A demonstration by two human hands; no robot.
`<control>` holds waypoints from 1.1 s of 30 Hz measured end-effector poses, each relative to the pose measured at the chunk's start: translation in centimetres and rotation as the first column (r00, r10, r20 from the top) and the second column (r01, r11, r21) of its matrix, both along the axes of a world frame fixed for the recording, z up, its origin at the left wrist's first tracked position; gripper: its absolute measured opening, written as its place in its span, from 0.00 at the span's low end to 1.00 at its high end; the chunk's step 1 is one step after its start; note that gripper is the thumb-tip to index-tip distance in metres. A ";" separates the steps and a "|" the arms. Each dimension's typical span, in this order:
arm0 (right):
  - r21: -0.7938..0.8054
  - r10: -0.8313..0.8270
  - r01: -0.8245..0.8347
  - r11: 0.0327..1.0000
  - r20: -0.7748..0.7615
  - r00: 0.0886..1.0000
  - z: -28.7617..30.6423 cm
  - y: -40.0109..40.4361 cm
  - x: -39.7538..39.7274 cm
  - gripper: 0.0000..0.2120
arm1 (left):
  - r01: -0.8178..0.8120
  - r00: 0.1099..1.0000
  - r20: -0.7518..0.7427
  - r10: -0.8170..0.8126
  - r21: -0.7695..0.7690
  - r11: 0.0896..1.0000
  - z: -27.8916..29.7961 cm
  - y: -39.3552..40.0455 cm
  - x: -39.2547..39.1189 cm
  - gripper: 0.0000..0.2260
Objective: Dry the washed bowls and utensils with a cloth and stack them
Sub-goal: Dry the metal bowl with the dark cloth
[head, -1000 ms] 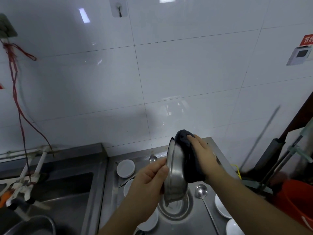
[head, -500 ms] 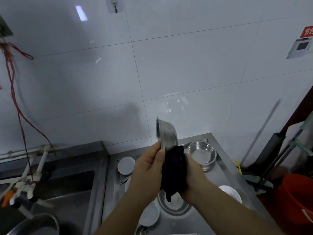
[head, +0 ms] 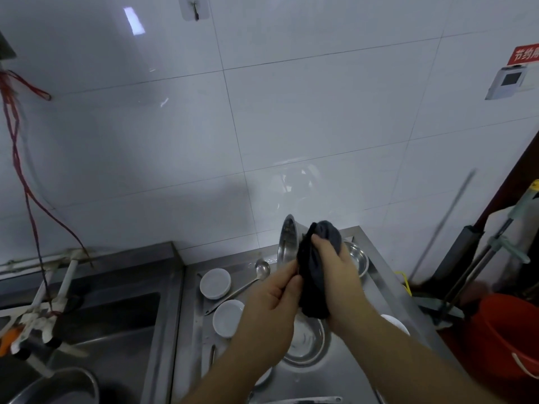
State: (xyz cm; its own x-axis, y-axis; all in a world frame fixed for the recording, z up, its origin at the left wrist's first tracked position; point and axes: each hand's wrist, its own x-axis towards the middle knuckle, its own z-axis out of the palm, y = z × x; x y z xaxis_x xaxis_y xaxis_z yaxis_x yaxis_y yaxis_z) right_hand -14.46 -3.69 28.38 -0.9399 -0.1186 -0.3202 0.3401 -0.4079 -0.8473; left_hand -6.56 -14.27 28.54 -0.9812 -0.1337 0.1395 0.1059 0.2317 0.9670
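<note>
**Bowl turned on edge, cloth now over its outer side**

Held upright on its edge above the table (head: pixel 376 284): one steel bowl (head: pixel 287 243), near the back wall. Left hand (head: pixel 274 304) gripping the lower rim, thumb and fingers curled round the metal. Right hand (head: pixel 332 275) clutching the dark cloth (head: pixel 313 275), pressing it against the bowl's side, with a bunch of cloth sticking up over the top of the fingers.

Compared with half a second ago: cloth shifted upward along the bowl, from hanging low under the hands to covering the upper part. Compared with a second ago: bowl rotated further and lifted a little toward the wall. Probably a wiping turn in progress, so this bowl not yet finished.

Below the hands, lying flat on the table: a second steel bowl (head: pixel 306 339). Behind the right hand, partly hidden: a third steel bowl (head: pixel 357 259). To the left: two small white dishes (head: pixel 215 283) and a spoon (head: pixel 261 269), near each other. Wet or dry, impossible to tell from here.

Judged from this, most of the task still ahead: no clear finished stack visible, several pieces still spread out.
</note>
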 end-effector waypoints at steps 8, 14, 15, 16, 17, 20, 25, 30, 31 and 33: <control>-0.195 0.153 -0.116 0.974 0.191 0.970 -0.2 1.2 -1.3 0.24 | 0.113 0.993 0.003 -0.116 -0.226 0.968 -0.7 -0.2 0.8 0.15; -0.118 0.121 -0.092 0.989 0.264 0.957 -1.6 1.8 -0.5 0.21 | 0.171 0.985 0.082 -0.151 -0.433 0.885 -1.9 -1.2 0.8 0.12; -0.111 0.122 -0.094 0.989 0.275 0.954 -1.7 2.1 -0.4 0.20 | 0.188 0.982 0.091 -0.164 -0.472 0.861 -2.1 -1.4 0.8 0.10; -0.126 0.129 -0.096 0.987 0.285 0.950 -1.9 2.4 -0.4 0.20 | 0.206 0.978 0.098 -0.182 -0.509 0.836 -2.2 -1.6 0.8 0.09; -0.156 0.136 -0.093 0.983 0.295 0.946 -1.9 2.8 -0.3 0.22 | 0.227 0.974 0.106 -0.203 -0.547 0.806 -2.2 -1.8 0.7 0.09; -0.219 0.164 -0.106 0.970 0.270 0.949 -2.1 3.8 -0.1 0.26 | 0.290 0.952 0.129 -0.278 -0.668 0.685 -2.0 -2.2 0.9 0.12; -0.231 0.204 -0.148 0.962 0.245 0.948 -2.6 4.7 0.9 0.24 | 0.356 0.922 0.196 -0.333 -0.766 0.536 -2.0 -3.0 1.6 0.16; -0.154 0.125 -0.088 0.984 0.251 0.960 -3.6 4.5 2.2 0.22 | 0.366 0.909 0.213 -0.358 -0.817 0.445 -3.3 -3.6 1.9 0.18; -0.140 0.103 -0.069 0.988 0.255 0.961 -3.8 4.4 2.4 0.22 | 0.368 0.908 0.222 -0.356 -0.830 0.420 -3.6 -3.7 1.9 0.19; -0.115 0.072 -0.043 0.992 0.260 0.963 -4.0 3.9 2.8 0.22 | 0.368 0.904 0.236 -0.356 -0.854 0.369 -3.9 -3.7 2.0 0.19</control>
State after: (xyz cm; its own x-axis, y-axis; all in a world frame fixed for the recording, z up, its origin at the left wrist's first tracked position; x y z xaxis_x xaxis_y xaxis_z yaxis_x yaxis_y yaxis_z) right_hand -11.63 0.24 24.35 -0.8144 -0.2169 -0.5382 0.5710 -0.4646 -0.6768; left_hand -4.60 -18.01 24.62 -0.9061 0.4199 -0.0521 0.3909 0.8779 0.2764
